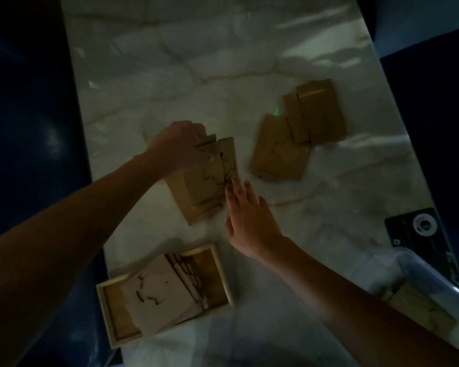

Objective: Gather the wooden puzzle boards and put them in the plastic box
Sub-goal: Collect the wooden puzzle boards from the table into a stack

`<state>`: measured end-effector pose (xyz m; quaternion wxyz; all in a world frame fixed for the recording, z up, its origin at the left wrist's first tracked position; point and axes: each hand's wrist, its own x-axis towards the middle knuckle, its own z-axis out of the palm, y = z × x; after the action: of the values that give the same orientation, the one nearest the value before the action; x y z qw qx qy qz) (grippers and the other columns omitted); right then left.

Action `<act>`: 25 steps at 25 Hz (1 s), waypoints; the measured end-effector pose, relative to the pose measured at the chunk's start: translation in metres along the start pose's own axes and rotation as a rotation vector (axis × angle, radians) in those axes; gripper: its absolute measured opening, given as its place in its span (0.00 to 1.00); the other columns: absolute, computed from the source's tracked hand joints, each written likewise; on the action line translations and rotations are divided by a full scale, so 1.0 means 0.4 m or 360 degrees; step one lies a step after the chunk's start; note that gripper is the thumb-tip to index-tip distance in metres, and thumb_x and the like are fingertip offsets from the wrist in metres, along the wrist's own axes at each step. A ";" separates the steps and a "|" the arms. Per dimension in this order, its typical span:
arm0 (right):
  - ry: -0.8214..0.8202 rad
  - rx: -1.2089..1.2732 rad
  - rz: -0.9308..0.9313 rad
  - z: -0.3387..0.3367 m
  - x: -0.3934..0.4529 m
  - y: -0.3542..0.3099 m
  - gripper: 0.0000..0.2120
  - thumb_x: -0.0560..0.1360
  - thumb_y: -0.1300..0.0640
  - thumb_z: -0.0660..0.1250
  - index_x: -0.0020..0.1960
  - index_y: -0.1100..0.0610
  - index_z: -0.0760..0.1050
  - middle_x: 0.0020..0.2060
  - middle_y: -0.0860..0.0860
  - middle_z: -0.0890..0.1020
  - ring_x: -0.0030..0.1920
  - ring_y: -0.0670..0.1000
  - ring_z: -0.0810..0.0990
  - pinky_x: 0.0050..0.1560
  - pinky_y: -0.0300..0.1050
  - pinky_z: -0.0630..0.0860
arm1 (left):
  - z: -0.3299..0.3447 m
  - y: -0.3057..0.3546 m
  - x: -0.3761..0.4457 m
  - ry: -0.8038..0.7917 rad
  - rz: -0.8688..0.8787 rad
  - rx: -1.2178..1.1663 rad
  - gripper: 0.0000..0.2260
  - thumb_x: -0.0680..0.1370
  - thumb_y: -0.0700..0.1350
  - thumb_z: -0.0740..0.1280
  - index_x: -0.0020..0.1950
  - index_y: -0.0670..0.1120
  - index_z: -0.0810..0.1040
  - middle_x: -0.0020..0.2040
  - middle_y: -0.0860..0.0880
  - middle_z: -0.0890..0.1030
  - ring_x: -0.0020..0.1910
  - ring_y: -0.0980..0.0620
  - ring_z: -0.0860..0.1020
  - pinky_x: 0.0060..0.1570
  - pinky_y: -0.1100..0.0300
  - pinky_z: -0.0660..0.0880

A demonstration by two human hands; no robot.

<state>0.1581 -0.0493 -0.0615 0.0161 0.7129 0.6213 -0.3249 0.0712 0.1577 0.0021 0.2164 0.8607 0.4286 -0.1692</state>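
A loose stack of wooden puzzle boards (206,186) lies in the middle of the marble table (196,83). My left hand (182,147) grips the stack's far left corner, fingers curled over the top boards. My right hand (249,218) is flat with fingers apart, its fingertips touching the stack's right edge. A second group of overlapping boards (297,133) lies to the right, apart from both hands. The clear plastic box (421,284) sits at the lower right with a board inside it.
A shallow wooden tray (117,313) holding pale boards and small pieces stands at the near left edge. A black device with a white ring (419,229) lies by the right edge. Dark blue surfaces flank the table on both sides.
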 end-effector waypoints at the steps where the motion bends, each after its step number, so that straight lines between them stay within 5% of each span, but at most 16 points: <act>1: 0.0004 0.0052 0.0016 -0.005 -0.005 -0.005 0.35 0.82 0.49 0.56 0.81 0.58 0.41 0.81 0.57 0.44 0.80 0.62 0.45 0.75 0.63 0.60 | -0.001 0.007 -0.013 -0.0015 -0.0038 -0.0023 0.17 0.76 0.52 0.70 0.60 0.44 0.76 0.55 0.43 0.78 0.52 0.44 0.77 0.50 0.52 0.76; 5: 0.0058 0.0194 0.0063 -0.024 -0.019 -0.024 0.35 0.82 0.50 0.57 0.81 0.58 0.44 0.81 0.58 0.50 0.78 0.63 0.54 0.72 0.61 0.67 | 0.008 0.026 -0.068 -0.0112 -0.0170 -0.0227 0.12 0.75 0.50 0.70 0.55 0.44 0.77 0.52 0.43 0.81 0.50 0.43 0.79 0.52 0.50 0.77; 9: 0.0256 0.0507 0.0118 -0.023 -0.044 -0.021 0.22 0.82 0.53 0.59 0.75 0.55 0.62 0.76 0.60 0.63 0.73 0.60 0.67 0.66 0.52 0.72 | 0.038 0.034 -0.132 -0.0090 -0.0197 -0.0281 0.14 0.76 0.51 0.69 0.51 0.41 0.75 0.48 0.42 0.78 0.47 0.42 0.78 0.46 0.51 0.77; 13: 0.0582 0.1191 0.0547 -0.018 -0.078 -0.013 0.20 0.80 0.55 0.64 0.71 0.58 0.69 0.66 0.58 0.76 0.65 0.55 0.76 0.61 0.43 0.71 | 0.081 0.050 -0.206 0.0012 -0.0559 -0.1203 0.19 0.75 0.47 0.73 0.64 0.43 0.77 0.60 0.43 0.79 0.58 0.42 0.79 0.58 0.45 0.78; 17: 0.0526 0.1976 0.1007 -0.028 -0.111 -0.002 0.19 0.80 0.50 0.65 0.69 0.52 0.71 0.63 0.52 0.79 0.56 0.48 0.78 0.50 0.42 0.76 | 0.137 0.088 -0.291 0.0000 -0.0829 -0.1915 0.07 0.73 0.43 0.76 0.45 0.52 0.79 0.45 0.49 0.84 0.35 0.55 0.84 0.29 0.63 0.79; 21: 0.0555 0.1975 0.1122 -0.027 -0.145 0.010 0.13 0.80 0.51 0.66 0.63 0.52 0.78 0.58 0.53 0.82 0.55 0.52 0.81 0.57 0.53 0.80 | 0.190 0.115 -0.363 -0.0031 -0.0832 -0.2144 0.10 0.73 0.43 0.75 0.53 0.47 0.82 0.50 0.46 0.86 0.41 0.52 0.86 0.38 0.58 0.82; 25: 0.0647 0.2066 0.1095 -0.033 -0.184 0.007 0.10 0.78 0.54 0.69 0.59 0.51 0.80 0.48 0.46 0.82 0.47 0.43 0.80 0.43 0.38 0.76 | 0.207 0.123 -0.415 -0.0052 -0.0867 -0.2197 0.12 0.74 0.46 0.74 0.57 0.48 0.81 0.53 0.45 0.85 0.46 0.47 0.85 0.41 0.53 0.83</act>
<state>0.1653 -0.1089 -0.0166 -0.4208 0.7785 0.0391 -0.4640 0.0070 -0.0219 0.0222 0.6648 0.3896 0.6325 0.0783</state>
